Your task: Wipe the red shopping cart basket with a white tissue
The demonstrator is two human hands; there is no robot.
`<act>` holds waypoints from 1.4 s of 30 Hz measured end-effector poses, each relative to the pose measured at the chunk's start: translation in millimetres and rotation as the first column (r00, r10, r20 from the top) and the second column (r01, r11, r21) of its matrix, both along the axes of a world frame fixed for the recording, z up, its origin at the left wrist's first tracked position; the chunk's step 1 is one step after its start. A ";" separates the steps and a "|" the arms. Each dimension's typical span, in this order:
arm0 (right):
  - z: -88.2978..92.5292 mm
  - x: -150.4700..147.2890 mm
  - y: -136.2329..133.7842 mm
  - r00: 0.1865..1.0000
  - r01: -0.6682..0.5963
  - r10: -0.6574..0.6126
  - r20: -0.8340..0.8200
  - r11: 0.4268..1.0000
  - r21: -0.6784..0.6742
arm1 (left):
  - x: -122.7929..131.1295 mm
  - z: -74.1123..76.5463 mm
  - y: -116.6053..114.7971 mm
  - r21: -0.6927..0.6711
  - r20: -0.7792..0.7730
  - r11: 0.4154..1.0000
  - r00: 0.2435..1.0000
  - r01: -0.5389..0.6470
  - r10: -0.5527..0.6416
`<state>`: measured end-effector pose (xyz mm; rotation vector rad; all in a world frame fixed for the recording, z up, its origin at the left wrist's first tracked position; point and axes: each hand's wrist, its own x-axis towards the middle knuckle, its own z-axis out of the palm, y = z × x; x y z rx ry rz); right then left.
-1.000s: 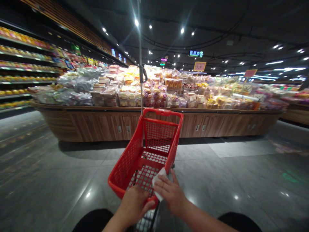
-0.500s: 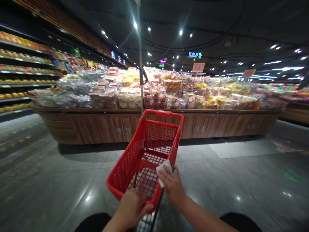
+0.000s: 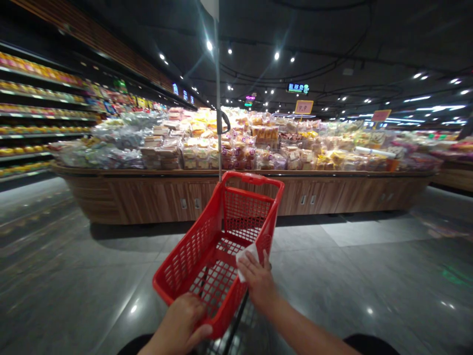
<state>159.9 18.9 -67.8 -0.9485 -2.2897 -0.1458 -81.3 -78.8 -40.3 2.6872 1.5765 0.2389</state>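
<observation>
Your left hand is clenched over the near rim of the red plastic shopping basket, its fingers curled around the edge. Your right hand grasps a white tissue, pressing it against the basket's right rim. The basket sits directly ahead of both hands and touches them, with a wire rack showing just below it. A thin metal pole rises behind its far end. Well beyond your hands stands a long wooden worktop, heaped with bagged bread and pastries, and a yellow price sign stands above them. Far to the left of your hands run shelves of packaged goods. Grey tile floor spreads on both sides of your hands.
</observation>
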 end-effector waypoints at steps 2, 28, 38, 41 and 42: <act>-0.8 1.5 -3.0 0.995 -0.088 0.088 0.037 0.996 0.002 | -4.7 -1.2 0.7 -0.002 -0.003 1.000 1.000 -0.013 0.013; 1.4 7.2 -2.6 0.994 0.101 -0.100 0.034 0.995 -0.018 | 91.3 16.3 10.5 -0.106 -0.014 0.847 0.852 -0.521 0.523; 30.3 33.3 19.8 0.972 0.234 -0.231 0.051 0.971 -0.048 | 65.3 18.8 -6.3 -0.093 -0.100 0.816 0.821 -0.570 0.562; 27.5 27.1 5.6 0.987 0.110 -0.107 0.119 0.994 -0.025 | 58.0 19.2 -9.6 -0.063 -0.149 0.814 0.812 -0.578 0.565; 28.4 26.8 2.9 0.988 0.076 -0.073 0.136 0.997 -0.021 | 55.7 19.7 -10.4 -0.061 -0.162 0.814 0.810 -0.578 0.563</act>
